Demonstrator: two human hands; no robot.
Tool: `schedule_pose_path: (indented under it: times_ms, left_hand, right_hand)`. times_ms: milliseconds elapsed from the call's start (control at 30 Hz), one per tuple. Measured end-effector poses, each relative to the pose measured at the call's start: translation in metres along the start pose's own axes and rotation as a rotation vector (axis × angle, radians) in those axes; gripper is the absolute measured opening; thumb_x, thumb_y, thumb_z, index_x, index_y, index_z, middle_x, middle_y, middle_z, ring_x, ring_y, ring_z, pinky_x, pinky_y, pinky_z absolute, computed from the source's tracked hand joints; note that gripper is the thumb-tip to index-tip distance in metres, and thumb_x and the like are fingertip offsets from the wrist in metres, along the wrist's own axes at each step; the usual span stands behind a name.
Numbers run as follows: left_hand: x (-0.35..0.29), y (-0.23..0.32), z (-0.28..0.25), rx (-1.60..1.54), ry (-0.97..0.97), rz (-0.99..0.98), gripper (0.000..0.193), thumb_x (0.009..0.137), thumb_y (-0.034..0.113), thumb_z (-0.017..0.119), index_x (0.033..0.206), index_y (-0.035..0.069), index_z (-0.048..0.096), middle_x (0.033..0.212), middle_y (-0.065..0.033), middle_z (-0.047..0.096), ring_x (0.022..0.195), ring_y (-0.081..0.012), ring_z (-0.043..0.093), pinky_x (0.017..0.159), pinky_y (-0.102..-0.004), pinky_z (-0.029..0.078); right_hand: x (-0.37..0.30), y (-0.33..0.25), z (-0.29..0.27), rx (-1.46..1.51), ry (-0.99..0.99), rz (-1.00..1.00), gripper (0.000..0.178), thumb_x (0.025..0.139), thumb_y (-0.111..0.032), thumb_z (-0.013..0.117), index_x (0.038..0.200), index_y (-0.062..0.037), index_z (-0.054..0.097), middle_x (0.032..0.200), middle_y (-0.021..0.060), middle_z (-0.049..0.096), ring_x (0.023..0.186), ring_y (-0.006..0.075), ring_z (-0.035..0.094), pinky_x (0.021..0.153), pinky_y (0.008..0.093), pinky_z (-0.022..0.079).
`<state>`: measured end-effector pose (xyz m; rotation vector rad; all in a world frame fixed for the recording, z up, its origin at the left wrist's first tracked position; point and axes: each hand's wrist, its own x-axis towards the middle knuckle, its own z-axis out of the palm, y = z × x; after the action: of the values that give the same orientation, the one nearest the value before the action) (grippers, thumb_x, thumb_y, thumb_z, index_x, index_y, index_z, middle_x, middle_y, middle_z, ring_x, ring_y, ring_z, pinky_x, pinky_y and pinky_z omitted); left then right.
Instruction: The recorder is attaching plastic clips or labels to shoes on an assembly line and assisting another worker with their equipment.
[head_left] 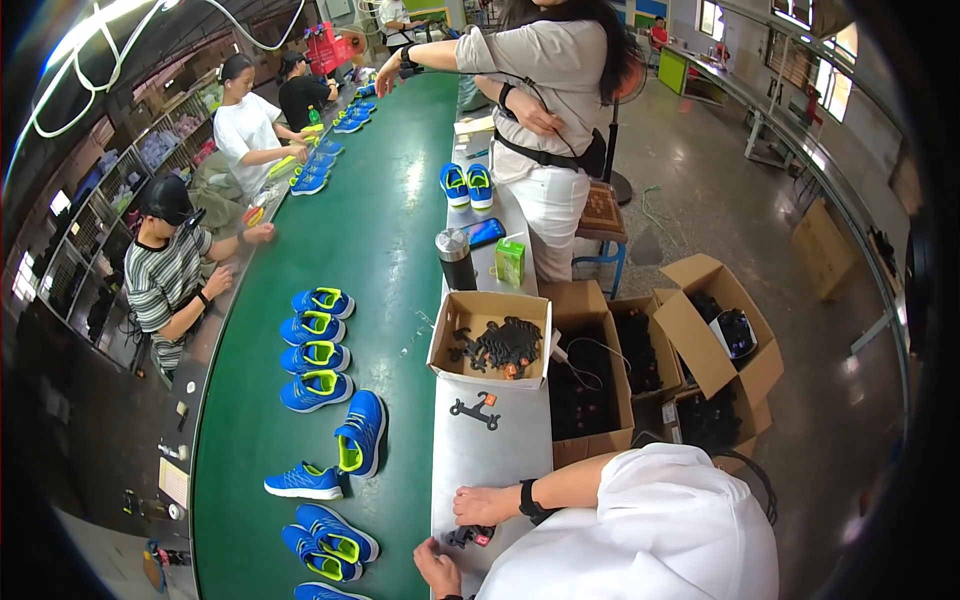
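Observation:
My right hand (pixel 484 505), with a black watch on the wrist, is closed over a small bunch of black plastic shoe hangers (pixel 468 537) with a red-orange tag on the grey bench. Lower down, at the bench's edge by the belt, my left hand (pixel 438 570) is loosely bent, fingers partly apart, beside the hangers with nothing visible in it. A single black shoe hanger (pixel 476 410) with an orange tag lies farther up the bench. Past it, a cardboard box (pixel 488 378) holds a heap of similar hangers. Blue shoes (pixel 360 432) with lime linings stand on the green belt.
The green conveyor belt (pixel 385 200) runs away along my bench, carrying more shoes. A black flask (pixel 456 262), a phone (pixel 485 233) and a green carton (pixel 510 262) stand past the box. Open cartons (pixel 590 385) are on the floor. Several people work around the belt.

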<state>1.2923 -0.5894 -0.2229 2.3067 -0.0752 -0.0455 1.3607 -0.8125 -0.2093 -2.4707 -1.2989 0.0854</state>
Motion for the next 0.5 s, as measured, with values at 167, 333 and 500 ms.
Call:
schedule_pose_path:
  times_ms: [167, 333, 500]
  left_hand:
    - [0.001, 0.006, -0.003, 0.014, -0.005, 0.005, 0.033, 0.072, -0.005, 0.045, 0.102, -0.002, 0.057, 0.096, -0.0218, 0.057, 0.096, -0.0398, 0.051, 0.088, -0.046, 0.039]
    - [0.003, 0.006, -0.015, 0.047, 0.004, 0.103, 0.034, 0.078, -0.004, 0.045, 0.109, -0.001, 0.058, 0.103, -0.0248, 0.057, 0.099, -0.0419, 0.052, 0.088, -0.0462, 0.04]
    - [-0.002, -0.001, -0.034, 0.106, 0.035, 0.09, 0.043, 0.065, -0.01, 0.043, 0.106, -0.003, 0.053, 0.101, -0.0202, 0.052, 0.1, -0.0381, 0.049, 0.092, -0.0441, 0.038]
  right_hand:
    - [-0.002, 0.0, -0.001, 0.04, -0.041, 0.004, 0.015, 0.077, -0.015, 0.057, 0.09, -0.0099, 0.061, 0.086, 0.0035, 0.059, 0.091, 0.0211, 0.055, 0.085, 0.0333, 0.039]
    - [-0.004, -0.001, -0.012, 0.104, 0.281, -0.057, 0.027, 0.076, -0.011, 0.055, 0.103, -0.0078, 0.06, 0.09, 0.0045, 0.057, 0.096, 0.0216, 0.053, 0.086, 0.0354, 0.039]
    - [-0.026, 0.004, -0.05, 0.07, 0.341, 0.139, 0.033, 0.072, -0.009, 0.059, 0.104, -0.0087, 0.061, 0.101, 0.0051, 0.059, 0.101, 0.0224, 0.053, 0.089, 0.037, 0.039]
